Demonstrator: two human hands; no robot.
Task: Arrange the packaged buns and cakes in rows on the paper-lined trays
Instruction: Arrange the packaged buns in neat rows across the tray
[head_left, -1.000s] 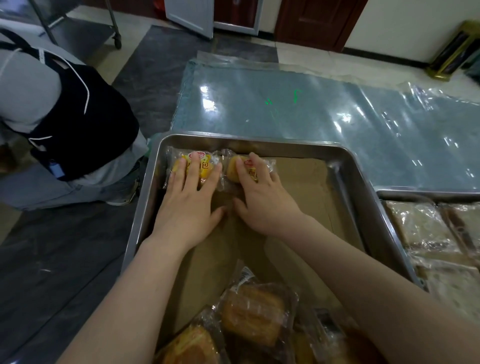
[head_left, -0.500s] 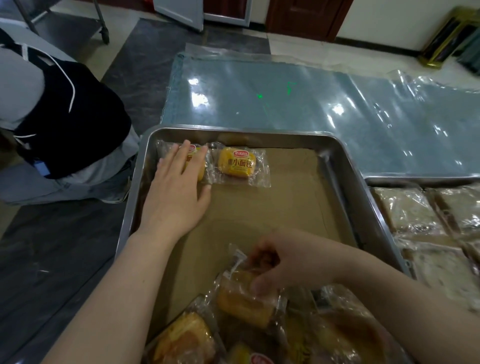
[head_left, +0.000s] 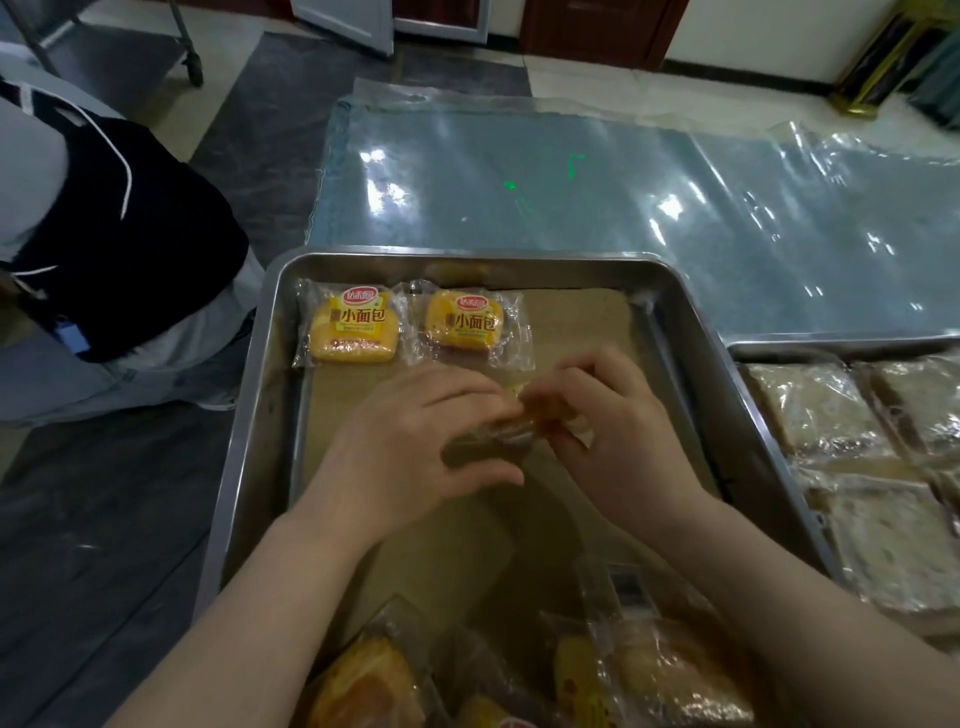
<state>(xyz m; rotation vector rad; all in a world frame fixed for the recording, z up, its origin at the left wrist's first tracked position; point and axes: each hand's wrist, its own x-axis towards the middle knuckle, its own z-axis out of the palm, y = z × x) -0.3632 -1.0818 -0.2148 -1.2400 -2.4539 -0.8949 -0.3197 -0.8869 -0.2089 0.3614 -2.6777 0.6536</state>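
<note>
A steel tray (head_left: 249, 415) lined with brown paper (head_left: 582, 332) lies in front of me. Two yellow packaged buns sit side by side along its far edge: one (head_left: 354, 327) in the left corner, the other (head_left: 465, 320) just right of it. My left hand (head_left: 410, 447) and my right hand (head_left: 613, 431) meet over the tray's middle, both gripping one clear-wrapped bun (head_left: 511, 423), mostly hidden by my fingers. A loose pile of packaged buns (head_left: 597, 675) fills the tray's near end.
A second tray (head_left: 810, 347) at the right holds wrapped brown cake slices (head_left: 821, 410) in rows. Clear plastic sheeting (head_left: 571, 182) covers the floor beyond. A crouching person in dark clothing (head_left: 119, 249) is close to the tray's left side.
My right hand picked a wrapped bun from the near pile and brought it to the tray's middle. My left hand left the corner bun and joined it on the package.
</note>
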